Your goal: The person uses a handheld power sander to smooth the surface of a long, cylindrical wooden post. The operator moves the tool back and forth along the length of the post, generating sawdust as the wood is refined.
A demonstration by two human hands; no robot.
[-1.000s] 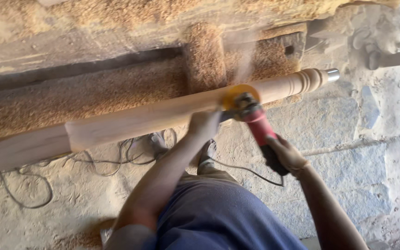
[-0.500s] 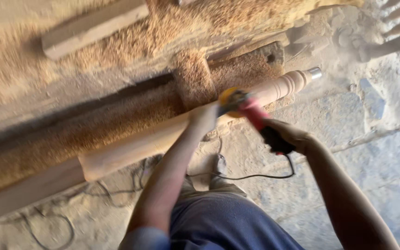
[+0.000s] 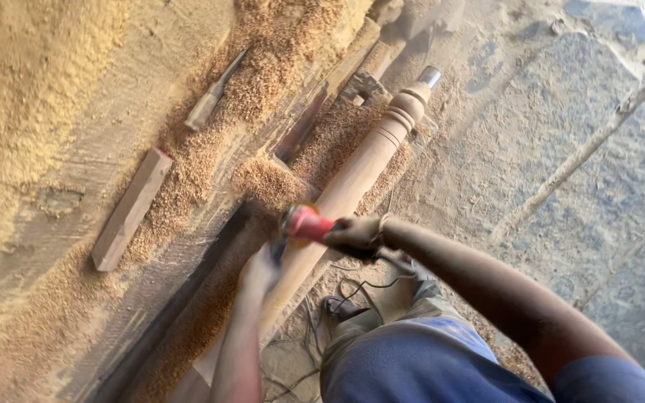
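A long turned wooden post point(image 3: 360, 168) lies on a sawdust-covered lathe bed, running from lower left to upper right, with carved rings and a metal tip point(image 3: 430, 76) at its far end. My right hand point(image 3: 356, 233) grips the body of a red angle grinder point(image 3: 309, 223) held against the post. My left hand point(image 3: 260, 269) holds the grinder's front end, close to the post's left side. The disc is mostly hidden. A black power cord point(image 3: 360, 287) trails down from the tool.
Thick sawdust point(image 3: 31, 97) covers the bench at left. A loose wooden block point(image 3: 130, 209) and a chisel-like tool point(image 3: 210, 97) lie in the shavings. Stone floor point(image 3: 561, 149) spreads to the right. My legs in blue cloth point(image 3: 419, 358) and a shoe point(image 3: 337, 306) are below.
The view has swung so the post now runs diagonally up to the right. Both hands and the grinder have slid down the post, away from the carved end.
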